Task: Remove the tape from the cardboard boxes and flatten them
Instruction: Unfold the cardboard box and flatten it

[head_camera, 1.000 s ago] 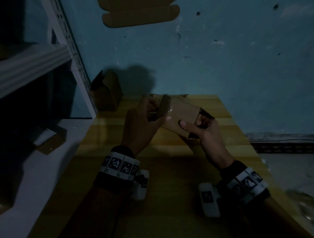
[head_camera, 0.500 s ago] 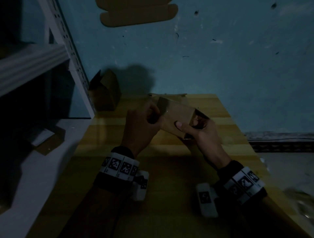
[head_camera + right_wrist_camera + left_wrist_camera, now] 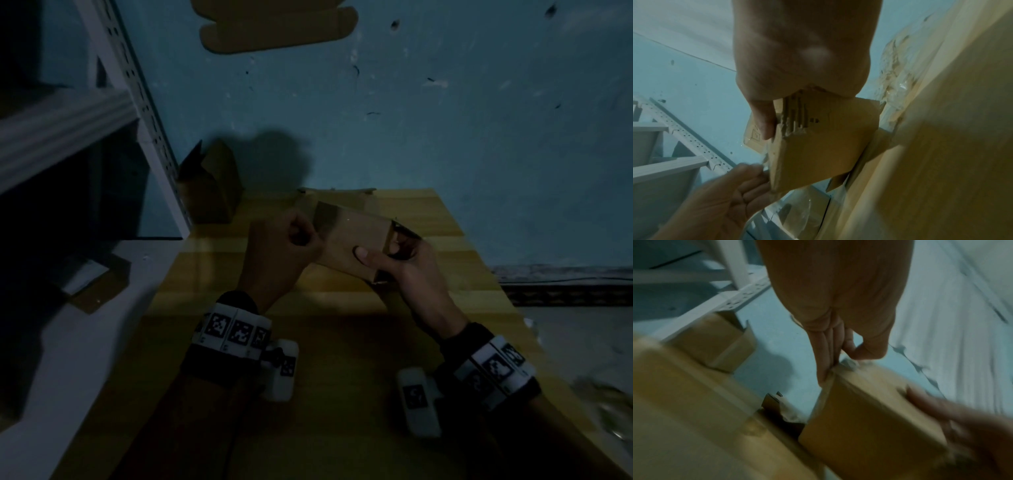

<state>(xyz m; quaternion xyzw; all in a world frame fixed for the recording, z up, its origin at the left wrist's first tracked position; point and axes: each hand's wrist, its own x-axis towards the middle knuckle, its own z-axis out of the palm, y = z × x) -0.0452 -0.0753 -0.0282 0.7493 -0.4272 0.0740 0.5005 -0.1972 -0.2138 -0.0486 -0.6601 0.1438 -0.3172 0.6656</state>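
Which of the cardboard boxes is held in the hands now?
The small box above the table, gripped by both hands; the other box stands untouched by the shelf post.

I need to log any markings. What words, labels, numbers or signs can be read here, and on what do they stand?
No readable words or numbers.
Cardboard box: a small printed square symbol near the right hand's thumb, too blurred to read.
Wristbands: black-and-white square code markers, no letters legible.
Wrist cameras: the same kind of marker, no text.
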